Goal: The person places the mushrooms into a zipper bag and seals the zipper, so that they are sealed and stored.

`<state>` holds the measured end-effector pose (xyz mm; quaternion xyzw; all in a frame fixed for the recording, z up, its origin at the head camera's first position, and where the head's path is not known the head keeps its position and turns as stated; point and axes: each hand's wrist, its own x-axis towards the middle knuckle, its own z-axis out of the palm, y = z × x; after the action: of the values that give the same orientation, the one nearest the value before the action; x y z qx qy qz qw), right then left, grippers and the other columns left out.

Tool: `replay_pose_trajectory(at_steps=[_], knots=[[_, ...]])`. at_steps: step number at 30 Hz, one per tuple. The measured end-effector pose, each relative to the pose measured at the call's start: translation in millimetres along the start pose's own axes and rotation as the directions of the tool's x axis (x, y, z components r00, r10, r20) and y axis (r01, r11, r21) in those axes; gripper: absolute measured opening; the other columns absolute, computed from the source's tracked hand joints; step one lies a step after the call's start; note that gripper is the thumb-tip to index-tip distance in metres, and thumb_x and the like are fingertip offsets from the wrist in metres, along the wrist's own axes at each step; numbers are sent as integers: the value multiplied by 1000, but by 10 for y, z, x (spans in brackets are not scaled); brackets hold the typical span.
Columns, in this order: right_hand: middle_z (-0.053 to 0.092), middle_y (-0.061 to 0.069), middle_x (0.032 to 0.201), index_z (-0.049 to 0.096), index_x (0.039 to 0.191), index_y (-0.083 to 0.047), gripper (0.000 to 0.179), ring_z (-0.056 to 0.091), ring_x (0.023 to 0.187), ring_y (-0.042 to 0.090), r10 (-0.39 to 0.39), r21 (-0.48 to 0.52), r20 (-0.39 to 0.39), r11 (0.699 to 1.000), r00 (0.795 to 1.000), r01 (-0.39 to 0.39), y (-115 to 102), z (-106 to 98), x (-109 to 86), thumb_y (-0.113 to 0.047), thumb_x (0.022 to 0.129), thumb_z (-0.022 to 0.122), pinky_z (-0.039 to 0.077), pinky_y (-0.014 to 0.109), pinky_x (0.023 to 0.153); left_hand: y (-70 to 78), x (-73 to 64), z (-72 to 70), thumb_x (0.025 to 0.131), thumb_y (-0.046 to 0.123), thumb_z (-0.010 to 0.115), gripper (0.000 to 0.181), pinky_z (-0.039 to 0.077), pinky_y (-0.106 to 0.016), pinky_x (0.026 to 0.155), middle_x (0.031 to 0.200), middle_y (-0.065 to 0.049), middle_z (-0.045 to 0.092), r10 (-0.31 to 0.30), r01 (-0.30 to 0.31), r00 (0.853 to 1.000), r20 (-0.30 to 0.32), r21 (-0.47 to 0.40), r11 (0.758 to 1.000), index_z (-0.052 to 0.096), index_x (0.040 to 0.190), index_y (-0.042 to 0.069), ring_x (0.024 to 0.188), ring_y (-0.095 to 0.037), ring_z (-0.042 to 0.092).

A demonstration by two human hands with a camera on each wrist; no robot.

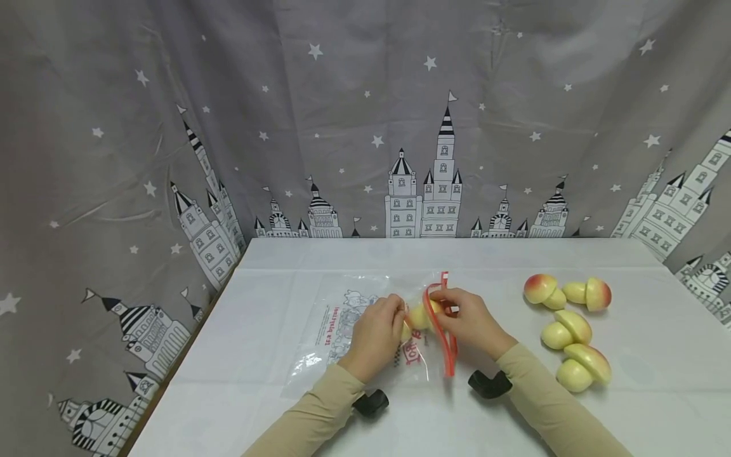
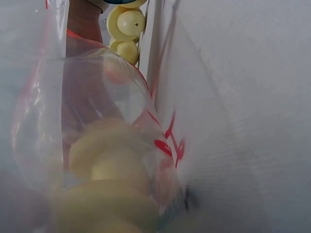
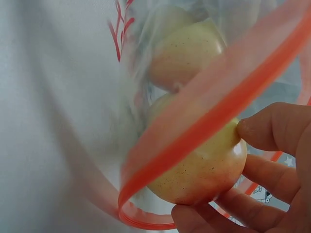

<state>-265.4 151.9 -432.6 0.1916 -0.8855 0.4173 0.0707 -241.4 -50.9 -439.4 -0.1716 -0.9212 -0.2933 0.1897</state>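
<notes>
Held a toy mushroom (image 3: 209, 167) in the right hand (image 1: 468, 320), between thumb and fingertips, at the red-edged mouth of a clear bag (image 1: 342, 317), seemingly pinched just left of that grip by the left hand (image 1: 377, 333) for steadiness, with another mushroom (image 3: 187, 53) deeper inside and four loose mushrooms (image 1: 591, 365) right of the grip.

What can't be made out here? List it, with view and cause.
1) Left hand: fingertips hidden behind its own back, head view.
2) Clear plastic bag with red zip edge: finest print too small to read, head view.
3) Yellow-red mushroom-shaped pieces inside: exact count unclear; left hand covers part in head view, film blurs left wrist view.
4) Topmost yellow piece outside: cut off by left wrist view's top edge.
</notes>
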Motion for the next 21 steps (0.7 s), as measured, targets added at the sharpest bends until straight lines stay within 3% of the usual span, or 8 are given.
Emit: replay_pose_trajectory(at_steps=[8,21], knots=[[71,19,106,70,116,6,31,67,89,24,-21,17,19,1000,1000,21,-37,32,-19,5,85,70,61,38,80,-4,4,-20,99,17,61,7,43,-31,58,79,-1,64,24,-22,999,-40,32,999,61,93,15,69,-20,60],[73,18,108,70,111,2,34,73,98,35,-72,93,48,993,996,67,-31,131,-45,0,79,82,61,35,79,10,1,-26,99,17,61,6,41,-28,55,78,0,65,35,-32,998,-46,54,998,62,94,15,67,-17,57]])
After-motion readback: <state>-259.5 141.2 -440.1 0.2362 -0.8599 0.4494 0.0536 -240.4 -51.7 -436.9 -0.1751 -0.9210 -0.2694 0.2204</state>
